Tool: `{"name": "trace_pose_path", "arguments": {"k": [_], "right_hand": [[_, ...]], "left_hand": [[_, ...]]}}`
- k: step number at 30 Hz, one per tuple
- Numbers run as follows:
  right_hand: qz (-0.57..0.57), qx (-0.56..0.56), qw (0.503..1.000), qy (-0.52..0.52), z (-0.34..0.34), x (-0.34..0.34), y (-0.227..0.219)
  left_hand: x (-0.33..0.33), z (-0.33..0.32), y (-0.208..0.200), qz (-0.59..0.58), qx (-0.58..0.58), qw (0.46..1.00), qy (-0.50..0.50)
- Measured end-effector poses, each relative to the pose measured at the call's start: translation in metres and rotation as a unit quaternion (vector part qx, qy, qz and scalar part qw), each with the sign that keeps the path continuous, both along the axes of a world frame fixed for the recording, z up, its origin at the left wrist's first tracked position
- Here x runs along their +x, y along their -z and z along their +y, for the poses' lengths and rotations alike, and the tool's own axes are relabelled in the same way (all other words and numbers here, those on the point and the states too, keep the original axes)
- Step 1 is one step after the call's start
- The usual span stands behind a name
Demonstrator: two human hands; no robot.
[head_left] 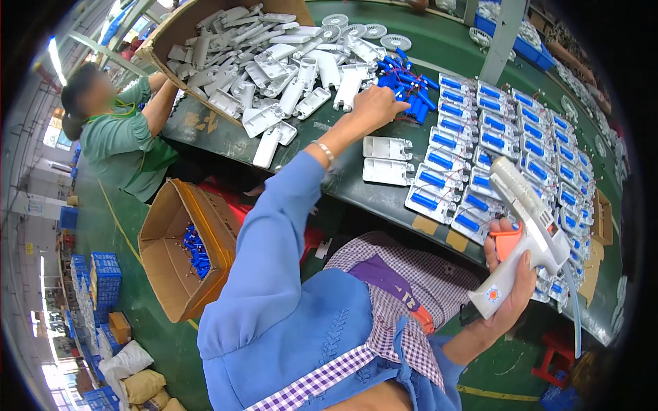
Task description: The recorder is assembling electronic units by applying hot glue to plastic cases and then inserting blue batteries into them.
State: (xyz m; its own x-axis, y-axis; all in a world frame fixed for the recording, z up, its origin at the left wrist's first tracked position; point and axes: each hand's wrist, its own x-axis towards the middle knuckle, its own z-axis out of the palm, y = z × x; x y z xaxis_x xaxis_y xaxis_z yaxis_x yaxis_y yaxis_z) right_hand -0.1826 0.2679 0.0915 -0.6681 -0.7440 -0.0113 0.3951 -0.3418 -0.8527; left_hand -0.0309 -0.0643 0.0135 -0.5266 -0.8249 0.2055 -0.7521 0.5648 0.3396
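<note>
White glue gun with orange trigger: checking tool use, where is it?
Head view, lower right: the white glue gun is in the right hand, above rows of white shells.

The glue gun is white with an orange trigger; it is held upright over the table edge, nozzle pointing up and away. The blue batteries lie in a loose pile with thin wires on the green table

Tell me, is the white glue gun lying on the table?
No, the glue gun is held up in the person's right hand, above the rows of white trays with blue batteries.
</note>
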Motion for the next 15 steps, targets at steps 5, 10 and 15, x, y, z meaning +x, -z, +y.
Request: {"name": "trace_pose_path", "arguments": {"k": [5,10,15], "right_hand": [[0.018,0.017,1.0,-0.005,0.007,-0.006,0.007],[0.006,0.01,1.0,0.007,0.009,-0.005,0.007],[-0.001,-0.002,1.0,0.006,0.01,-0.002,0.005]], "left_hand": [[-0.037,-0.01,0.016,0.063,0.021,0.995,-0.069],[-0.033,-0.022,0.019,0.187,-0.122,0.974,-0.029],[-0.021,-0.037,-0.025,0.466,0.032,0.884,-0.015]]}}
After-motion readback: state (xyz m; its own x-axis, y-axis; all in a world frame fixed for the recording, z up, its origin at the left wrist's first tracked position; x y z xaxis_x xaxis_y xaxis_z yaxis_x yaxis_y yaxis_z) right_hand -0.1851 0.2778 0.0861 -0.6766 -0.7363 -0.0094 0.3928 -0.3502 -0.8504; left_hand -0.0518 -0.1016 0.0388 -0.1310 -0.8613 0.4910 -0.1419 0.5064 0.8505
